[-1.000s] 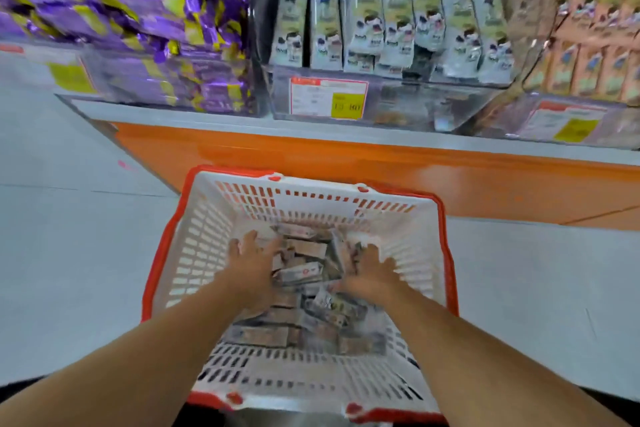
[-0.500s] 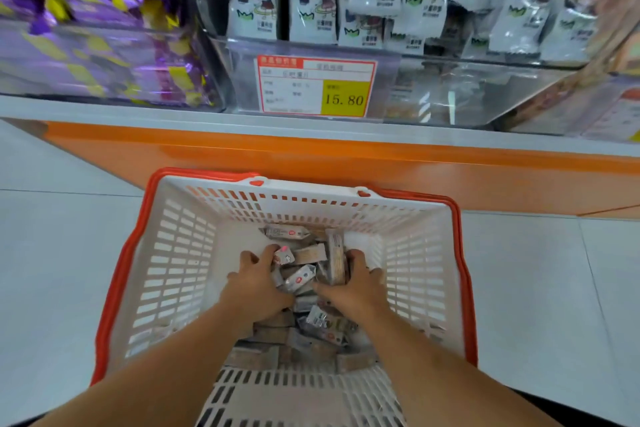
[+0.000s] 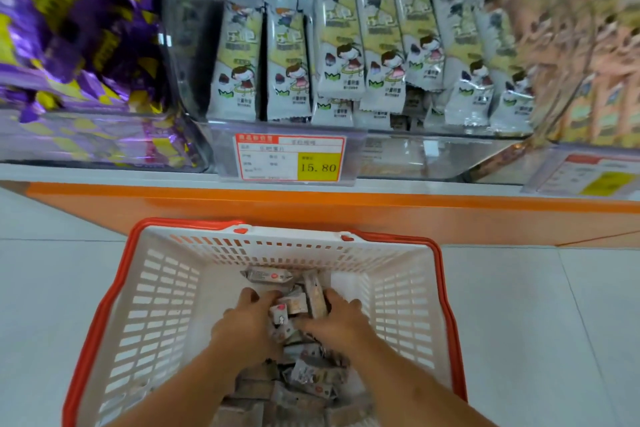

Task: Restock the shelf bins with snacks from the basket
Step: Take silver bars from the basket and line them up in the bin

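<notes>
Low in the frame, both hands reach into the white basket point(image 3: 166, 291). The left hand point(image 3: 247, 326) and right hand point(image 3: 341, 321) curl their fingers around a bunch of snack packets point(image 3: 294, 305) gathered between them.

My white basket point(image 3: 166, 291) with a red rim sits on the floor. Small grey snacks point(image 3: 304, 367) lie heaped inside. The clear bin point(image 3: 398, 156) above holds standing packets.

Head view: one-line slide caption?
Both hands gather small wrapped snack packets in a white, red-rimmed plastic basket below clear shelf bins.
</notes>
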`<state>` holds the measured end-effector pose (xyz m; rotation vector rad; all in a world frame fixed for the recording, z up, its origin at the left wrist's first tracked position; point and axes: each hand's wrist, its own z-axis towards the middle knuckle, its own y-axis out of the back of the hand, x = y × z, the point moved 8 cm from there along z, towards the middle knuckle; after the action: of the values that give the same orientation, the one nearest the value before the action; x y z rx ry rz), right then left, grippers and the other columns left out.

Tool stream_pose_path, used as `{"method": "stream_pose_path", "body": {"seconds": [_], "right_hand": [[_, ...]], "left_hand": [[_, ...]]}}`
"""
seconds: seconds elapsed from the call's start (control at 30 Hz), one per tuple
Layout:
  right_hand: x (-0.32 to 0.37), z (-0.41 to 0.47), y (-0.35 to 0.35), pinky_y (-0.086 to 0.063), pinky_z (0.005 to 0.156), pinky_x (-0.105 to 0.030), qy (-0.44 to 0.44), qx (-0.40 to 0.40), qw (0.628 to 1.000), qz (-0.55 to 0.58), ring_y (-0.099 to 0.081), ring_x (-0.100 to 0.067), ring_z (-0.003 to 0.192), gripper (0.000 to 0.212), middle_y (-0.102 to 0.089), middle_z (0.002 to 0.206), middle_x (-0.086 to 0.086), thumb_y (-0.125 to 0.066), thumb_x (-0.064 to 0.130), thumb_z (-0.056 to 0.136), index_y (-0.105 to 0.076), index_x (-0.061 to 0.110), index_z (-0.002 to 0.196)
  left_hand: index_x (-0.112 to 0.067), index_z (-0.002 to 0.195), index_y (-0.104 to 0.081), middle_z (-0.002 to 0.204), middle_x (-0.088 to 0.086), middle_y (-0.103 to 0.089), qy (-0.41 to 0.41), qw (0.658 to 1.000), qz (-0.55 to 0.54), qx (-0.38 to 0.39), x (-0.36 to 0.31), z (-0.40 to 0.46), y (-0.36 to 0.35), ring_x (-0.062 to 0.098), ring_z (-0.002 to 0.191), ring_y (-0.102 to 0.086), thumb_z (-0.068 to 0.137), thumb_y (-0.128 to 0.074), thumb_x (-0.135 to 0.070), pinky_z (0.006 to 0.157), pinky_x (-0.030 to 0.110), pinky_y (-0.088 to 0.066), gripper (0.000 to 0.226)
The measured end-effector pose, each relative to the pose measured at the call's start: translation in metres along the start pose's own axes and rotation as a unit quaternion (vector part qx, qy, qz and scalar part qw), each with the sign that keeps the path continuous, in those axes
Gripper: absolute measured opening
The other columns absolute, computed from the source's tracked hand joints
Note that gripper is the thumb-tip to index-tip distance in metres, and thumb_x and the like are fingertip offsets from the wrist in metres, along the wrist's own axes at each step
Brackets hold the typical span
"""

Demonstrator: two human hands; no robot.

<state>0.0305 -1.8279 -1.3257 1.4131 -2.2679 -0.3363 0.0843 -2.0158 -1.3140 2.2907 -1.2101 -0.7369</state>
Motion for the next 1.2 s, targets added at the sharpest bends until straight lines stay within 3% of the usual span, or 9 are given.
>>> {"method": "stream_pose_path", "body": {"seconds": [0.13, 0.3, 0.5, 0.63, 0.77, 0.83, 0.93, 1.1, 1.2], "right_hand": [[0.005, 0.002, -0.002, -0.047, 0.112, -0.043, 0.01, 0.027, 0.999, -0.014, -0.052, -0.031, 0.134, 0.11, -0.042, 0.151, -0.009, -0.086, 0.065, 0.057, -0.037, 0.044, 0.153], [0.018, -0.01, 0.007, -0.06, 0.089, -0.041, 0.089, -0.012, 0.995, -0.048, -0.069, -0.018, 0.102, 0.073, -0.072, 0.114, 0.01, -0.084, 0.05, 0.062, -0.059, 0.043, 0.13], [0.047, -0.061, 0.044, -0.056, 0.086, -0.03, 0.123, 0.026, 0.992, -0.003, -0.067, -0.013, 0.099, 0.052, -0.072, 0.11, 0.007, -0.078, 0.035, 0.072, -0.069, 0.032, 0.123], [0.072, -0.123, 0.085, -0.056, 0.09, -0.033, 0.168, 0.061, 0.984, -0.018, -0.069, -0.014, 0.099, 0.037, -0.074, 0.103, 0.009, -0.079, 0.027, 0.071, -0.073, 0.033, 0.106], [0.088, -0.207, 0.146, -0.054, 0.094, -0.037, 0.189, 0.066, 0.98, -0.024, -0.068, -0.014, 0.106, 0.031, -0.076, 0.106, 0.009, -0.081, 0.039, 0.067, -0.078, 0.029, 0.096], [0.094, -0.255, 0.179, -0.049, 0.091, -0.032, 0.201, 0.057, 0.978, 0.001, -0.064, -0.01, 0.111, 0.029, -0.073, 0.111, 0.013, -0.082, 0.039, 0.068, -0.078, 0.031, 0.095], [0.105, -0.309, 0.232, -0.052, 0.096, -0.036, 0.245, 0.007, 0.967, 0.071, -0.068, -0.015, 0.111, 0.035, -0.077, 0.11, 0.01, -0.087, 0.028, 0.074, -0.075, 0.031, 0.107], [0.131, -0.35, 0.297, -0.047, 0.101, -0.045, 0.256, -0.105, 0.955, 0.102, -0.056, -0.016, 0.123, 0.075, -0.058, 0.139, 0.012, -0.092, 0.049, 0.059, -0.061, 0.03, 0.124], [0.158, -0.359, 0.318, -0.039, 0.092, -0.038, 0.259, -0.125, 0.953, 0.099, -0.047, -0.019, 0.114, 0.053, -0.046, 0.13, 0.006, -0.082, 0.043, 0.081, -0.053, 0.025, 0.122]], "left_hand": [[-0.051, 0.144, -0.032, 0.14, -0.009, -0.035, -0.032, 0.999, -0.015, 0.013, -0.01, -0.001, 0.009, 0.026, 0.11, -0.061, 0.045, -0.075, -0.06, 0.091, 0.042, -0.057, 0.108], [-0.053, 0.144, -0.036, 0.14, -0.017, -0.048, -0.084, 0.996, -0.016, 0.008, -0.021, -0.009, 0.025, 0.014, 0.116, -0.061, 0.053, -0.079, -0.065, 0.096, 0.034, -0.055, 0.1], [-0.05, 0.136, -0.049, 0.119, -0.029, -0.061, -0.171, 0.983, -0.063, 0.015, -0.057, -0.055, 0.081, -0.009, 0.1, -0.059, 0.066, -0.082, -0.058, 0.089, 0.006, -0.044, 0.078], [-0.051, 0.134, -0.049, 0.11, -0.016, -0.069, -0.161, 0.982, -0.083, 0.045, -0.074, -0.103, 0.126, 0.007, 0.089, -0.071, 0.064, -0.085, -0.028, 0.075, 0.033, -0.063, 0.082], [-0.046, 0.139, -0.047, 0.112, -0.014, -0.067, -0.216, 0.969, -0.115, 0.02, -0.11, -0.175, 0.186, -0.008, 0.083, -0.065, 0.068, -0.088, -0.027, 0.069, 0.015, -0.056, 0.084], [-0.049, 0.115, -0.061, 0.108, -0.02, -0.073, -0.246, 0.956, -0.16, -0.029, -0.128, -0.213, 0.219, -0.009, 0.088, -0.066, 0.065, -0.09, -0.024, 0.08, 0.02, -0.059, 0.064], [-0.038, 0.096, -0.072, 0.08, -0.017, -0.073, -0.274, 0.936, -0.216, -0.055, -0.151, -0.256, 0.259, 0.002, 0.074, -0.066, 0.07, -0.088, -0.008, 0.062, 0.023, -0.054, 0.043], [-0.021, 0.094, -0.072, 0.066, -0.009, -0.069, -0.257, 0.911, -0.296, -0.131, -0.187, -0.282, 0.323, 0.007, 0.054, -0.062, 0.071, -0.089, -0.016, 0.048, 0.022, -0.048, 0.03], [-0.023, 0.084, -0.063, 0.075, 0.002, -0.069, -0.204, 0.903, -0.326, -0.192, -0.199, -0.281, 0.357, 0.017, 0.062, -0.063, 0.073, -0.088, -0.02, 0.046, 0.027, -0.055, 0.028]]}}
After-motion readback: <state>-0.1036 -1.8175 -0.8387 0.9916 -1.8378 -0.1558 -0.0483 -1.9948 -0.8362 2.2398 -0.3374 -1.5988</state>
